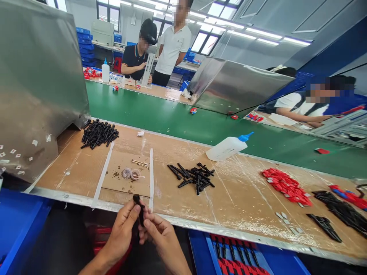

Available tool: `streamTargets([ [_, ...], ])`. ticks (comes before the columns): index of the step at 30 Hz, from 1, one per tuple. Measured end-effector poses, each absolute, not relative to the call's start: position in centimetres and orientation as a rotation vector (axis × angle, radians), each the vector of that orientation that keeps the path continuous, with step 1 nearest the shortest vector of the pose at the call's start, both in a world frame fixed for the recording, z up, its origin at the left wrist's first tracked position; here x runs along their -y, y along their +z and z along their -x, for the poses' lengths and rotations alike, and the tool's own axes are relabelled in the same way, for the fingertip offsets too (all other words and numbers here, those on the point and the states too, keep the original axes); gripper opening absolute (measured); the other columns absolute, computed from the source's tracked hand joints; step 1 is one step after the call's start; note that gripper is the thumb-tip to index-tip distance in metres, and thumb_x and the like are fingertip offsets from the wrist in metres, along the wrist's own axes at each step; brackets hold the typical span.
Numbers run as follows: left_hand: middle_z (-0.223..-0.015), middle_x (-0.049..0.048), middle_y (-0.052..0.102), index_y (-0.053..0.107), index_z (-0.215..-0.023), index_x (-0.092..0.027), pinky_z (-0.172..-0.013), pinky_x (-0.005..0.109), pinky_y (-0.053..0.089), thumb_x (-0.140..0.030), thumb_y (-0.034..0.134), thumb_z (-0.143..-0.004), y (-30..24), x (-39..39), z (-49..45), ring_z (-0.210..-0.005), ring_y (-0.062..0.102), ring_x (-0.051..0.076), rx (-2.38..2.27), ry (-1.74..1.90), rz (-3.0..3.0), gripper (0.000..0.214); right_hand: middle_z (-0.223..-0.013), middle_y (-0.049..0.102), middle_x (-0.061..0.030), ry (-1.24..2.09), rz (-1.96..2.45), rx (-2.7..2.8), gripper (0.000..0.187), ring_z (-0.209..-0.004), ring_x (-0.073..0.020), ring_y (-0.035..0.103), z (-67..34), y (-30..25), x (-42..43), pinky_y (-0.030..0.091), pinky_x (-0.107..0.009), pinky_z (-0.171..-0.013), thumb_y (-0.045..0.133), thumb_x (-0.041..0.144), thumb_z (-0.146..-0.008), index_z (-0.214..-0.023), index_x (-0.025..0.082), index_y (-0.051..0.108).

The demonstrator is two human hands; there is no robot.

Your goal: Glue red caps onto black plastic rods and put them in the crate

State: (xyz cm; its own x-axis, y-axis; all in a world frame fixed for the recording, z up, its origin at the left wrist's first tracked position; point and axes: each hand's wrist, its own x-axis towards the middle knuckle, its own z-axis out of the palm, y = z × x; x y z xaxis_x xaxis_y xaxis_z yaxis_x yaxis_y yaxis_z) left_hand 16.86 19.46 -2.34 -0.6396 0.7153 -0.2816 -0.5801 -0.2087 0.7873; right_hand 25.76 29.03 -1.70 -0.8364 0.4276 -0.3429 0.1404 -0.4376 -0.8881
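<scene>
Both my hands meet at the near edge of the brown workbench. My left hand and my right hand pinch a small black plastic part between thumbs and fingers, held upright. Just beyond them lies a taped-off cardboard square with small rings and a thin stick. A loose heap of black parts lies to the right of it.
Another pile of black parts lies far left by a metal hood. A white glue bottle with blue tip, red pieces, black strips, a green conveyor, blue bins. Other people sit and stand across the belt.
</scene>
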Motion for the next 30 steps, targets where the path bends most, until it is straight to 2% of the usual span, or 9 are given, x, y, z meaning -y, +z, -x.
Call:
streamTargets([
  [2,-0.075,0.0007,0.059,0.067,-0.091,-0.017,-0.069,0.026,0.046,-0.040,0.067,-0.085,-2.4,-19.3,-16.1,-0.067,0.053,0.012,-1.048,2.093,-0.020,0.024,-0.073,0.068,-0.0038,2.058,0.849,1.751,0.031,-0.068,-0.0160,0.062,-24.7,-1.6,-30.3,0.052,-0.028,-0.065,0.074,0.047,-0.077,-0.085,0.017,0.073],
  [4,-0.063,-0.0024,0.047,0.065,-0.084,-0.015,-0.065,0.025,0.043,-0.037,0.066,-0.086,-2.6,-19.1,-15.1,-0.063,0.049,0.011,-0.909,2.119,0.067,0.023,-0.082,0.071,-0.0053,1.757,0.898,1.837,0.033,-0.078,-0.0188,0.065,-23.3,-1.8,-32.1,0.053,-0.030,-0.074,0.073,0.047,-0.077,-0.093,0.018,0.073],
  [7,-0.056,-0.0061,0.033,0.061,-0.079,-0.014,-0.054,0.024,0.032,-0.035,0.056,-0.092,-3.1,-18.8,-14.0,-0.051,0.034,0.009,-0.719,2.037,0.106,0.025,-0.090,0.073,-0.0066,1.581,0.876,1.952,0.038,-0.082,-0.0199,0.066,-21.0,-2.1,-34.1,0.053,-0.031,-0.076,0.070,0.047,-0.080,-0.104,0.018,0.072],
  [10,-0.055,-0.0072,0.027,0.059,-0.079,-0.014,-0.052,0.024,0.027,-0.033,0.048,-0.095,-3.7,-18.7,-13.7,-0.050,0.026,0.008,-0.612,2.008,0.122,0.027,-0.091,0.074,-0.0067,1.459,0.773,2.081,0.034,-0.077,-0.0189,0.065,-18.9,-2.4,-34.6,0.052,-0.030,-0.072,0.067,0.044,-0.083,-0.104,0.018,0.073],
  [17,-0.055,-0.0076,0.024,0.057,-0.080,-0.014,-0.052,0.025,0.021,-0.033,0.039,-0.098,-4.1,-18.5,-13.5,-0.049,0.021,0.009,-0.552,1.980,0.103,0.031,-0.099,0.074,-0.0053,1.364,0.578,2.191,0.020,-0.083,-0.0189,0.066,-16.6,-1.9,-33.9,0.051,-0.030,-0.075,0.063,0.038,-0.088,-0.096,0.023,0.075],
  [22,-0.055,-0.0076,0.023,0.056,-0.080,-0.015,-0.053,0.026,0.019,-0.033,0.037,-0.099,-3.9,-18.3,-13.4,-0.050,0.020,0.008,-0.563,1.957,0.092,0.032,-0.102,0.074,-0.0054,1.188,0.617,2.185,0.022,-0.087,-0.0199,0.069,-17.1,-2.1,-34.3,0.052,-0.032,-0.080,0.061,0.038,-0.091,-0.101,0.024,0.073],
  [26,-0.055,-0.0078,0.023,0.055,-0.081,-0.015,-0.053,0.026,0.018,-0.032,0.038,-0.098,-3.9,-18.2,-13.5,-0.050,0.021,0.008,-0.578,1.945,0.096,0.029,-0.100,0.075,-0.0064,1.301,0.751,2.047,0.025,-0.091,-0.0215,0.071,-18.0,-3.0,-34.8,0.055,-0.034,-0.084,0.062,0.041,-0.089,-0.103,0.022,0.071],
  [30,-0.055,-0.0078,0.023,0.055,-0.081,-0.015,-0.053,0.026,0.018,-0.032,0.039,-0.097,-3.9,-18.2,-13.6,-0.050,0.020,0.009,-0.599,1.945,0.096,0.028,-0.094,0.076,-0.0061,1.389,0.765,1.908,0.024,-0.082,-0.0185,0.072,-18.6,-2.9,-34.3,0.058,-0.030,-0.079,0.066,0.039,-0.086,-0.099,0.020,0.071],
])
